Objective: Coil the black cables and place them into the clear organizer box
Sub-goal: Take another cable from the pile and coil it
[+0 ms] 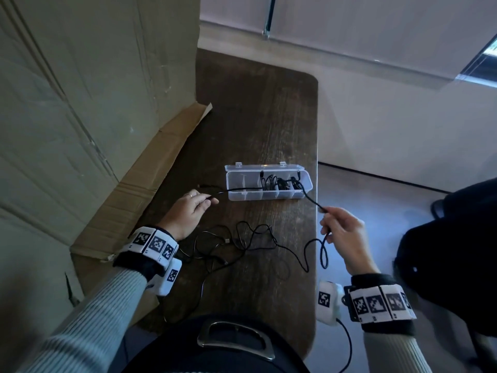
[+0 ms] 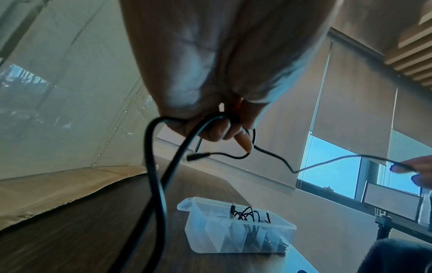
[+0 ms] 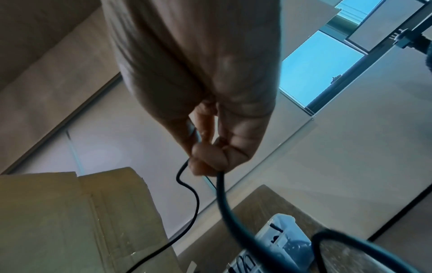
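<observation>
Head view showed a tall cardboard sheet standing along the left edge of a dark wooden table, its bottom flap folded onto the wood. A clear organizer box lay open near the table's right edge, a long, shallow tray split by dividers into compartments, its lid hinged back; thin black leads were bundled in the right-hand compartments. One black cable stretched above the box between both hands, slim, matte and kinked. The left hand, just left of the box, pinched that cable near its plug end with curled fingers and thumb. The right hand, off the right edge, gripped the cable's other part in closed fingers, a loop hanging below. More loose cables sprawled tangled toward the near edge.
</observation>
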Demonstrator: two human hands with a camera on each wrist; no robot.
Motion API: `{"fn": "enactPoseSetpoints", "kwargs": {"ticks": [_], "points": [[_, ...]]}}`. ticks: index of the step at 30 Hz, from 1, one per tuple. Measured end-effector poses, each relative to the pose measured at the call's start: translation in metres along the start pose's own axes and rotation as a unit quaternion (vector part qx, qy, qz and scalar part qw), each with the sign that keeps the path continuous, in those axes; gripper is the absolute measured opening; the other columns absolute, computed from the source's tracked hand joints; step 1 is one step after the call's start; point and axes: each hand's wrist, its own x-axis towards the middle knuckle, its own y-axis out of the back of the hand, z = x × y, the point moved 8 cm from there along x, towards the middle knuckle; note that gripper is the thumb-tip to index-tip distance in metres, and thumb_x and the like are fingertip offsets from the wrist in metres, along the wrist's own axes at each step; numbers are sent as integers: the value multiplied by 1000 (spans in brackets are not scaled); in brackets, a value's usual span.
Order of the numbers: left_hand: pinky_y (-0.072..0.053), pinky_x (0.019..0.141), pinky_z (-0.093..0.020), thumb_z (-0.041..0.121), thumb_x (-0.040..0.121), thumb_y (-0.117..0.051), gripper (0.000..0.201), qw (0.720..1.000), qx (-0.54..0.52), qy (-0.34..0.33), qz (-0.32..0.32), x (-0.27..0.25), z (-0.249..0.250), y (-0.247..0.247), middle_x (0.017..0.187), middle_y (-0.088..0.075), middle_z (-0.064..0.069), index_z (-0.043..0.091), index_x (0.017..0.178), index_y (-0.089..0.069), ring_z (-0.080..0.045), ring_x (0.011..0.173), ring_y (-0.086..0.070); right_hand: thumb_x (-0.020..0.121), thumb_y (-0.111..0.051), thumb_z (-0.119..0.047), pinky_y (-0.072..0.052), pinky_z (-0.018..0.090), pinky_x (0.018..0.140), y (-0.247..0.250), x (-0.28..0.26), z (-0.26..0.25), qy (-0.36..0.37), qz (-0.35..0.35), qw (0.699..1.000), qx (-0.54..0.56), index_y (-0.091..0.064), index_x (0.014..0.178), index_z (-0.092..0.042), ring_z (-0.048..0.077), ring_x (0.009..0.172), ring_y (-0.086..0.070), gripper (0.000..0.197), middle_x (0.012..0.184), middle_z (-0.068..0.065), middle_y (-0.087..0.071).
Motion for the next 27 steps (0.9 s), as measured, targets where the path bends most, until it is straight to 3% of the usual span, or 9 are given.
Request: {"fn": "enactPoseSetpoints", "kwargs": {"ticks": [2,4,8,11,14,18,20,23,27], "points": [[-33,70,1,17,94,-56,23,1000,10,-15,20,0,6,4,94,-57,-1,10,112,-70,-12,90,-54,92,-57,-3,-47,15,55,-12,-1,6,-12,-37,998,-48,-70,101,-4,13,63,-56,16,76,5,-66],[-33,70,2,20,90,-62,25,999,30,-30,34,1,13,8,95,-57,1,9,111,-71,-11,89,-55,91,-63,-11,-51,20,69,-26,-1,14,-11,-104,985,-140,-72,101,-9,12,74,-62,14,88,4,-71],[-32,73,0,22,87,-66,25,993,54,-74,77,0,31,23,91,-53,3,17,111,-71,-11,86,-53,91,-64,-24,-51,25,89,-54,-9,20,31,-231,907,-352,-71,111,-14,13,95,-66,23,109,1,-71],[-35,69,-6,22,85,-68,21,986,56,-116,102,0,50,37,86,-53,5,18,105,-73,-6,76,-50,91,-64,-26,-52,29,94,-63,-7,-2,75,-208,925,-310,-66,119,-15,13,97,-66,31,117,4,-67],[-36,63,-5,24,83,-70,19,978,45,-177,97,-4,79,43,83,-56,7,14,97,-76,3,69,-51,91,-61,-29,-54,33,93,-73,-6,-41,161,-166,950,-211,-62,125,-20,9,104,-62,35,121,-5,-60],[-37,68,-4,24,83,-69,20,967,-16,-249,51,-10,115,41,85,-56,6,13,99,-75,6,75,-53,95,-58,-27,-46,23,101,-114,-19,-78,228,-241,932,-145,-54,135,-26,3,125,-51,41,139,-11,-52],[-38,70,-6,22,83,-69,19,960,-30,-278,33,-10,128,41,85,-57,5,12,99,-75,2,74,-53,95,-58,-22,-48,24,98,-129,-23,-90,268,-254,919,-139,-59,129,-21,3,117,-55,34,127,-7,-61],[-38,69,-6,17,83,-70,16,957,-64,-279,50,-5,132,51,83,-59,2,7,95,-75,4,74,-55,96,-55,-22,-50,25,79,-128,-23,-110,286,-235,921,-124,-71,108,-14,3,87,-62,21,93,-7,-69],[-35,67,-3,23,95,-52,28,959,-59,-266,74,0,119,47,75,-52,17,2,92,-69,12,71,-52,98,-51,-17,-51,26,90,-93,-17,-145,249,-220,943,-30,-72,107,-11,13,100,-67,23,105,1,-73]]}}
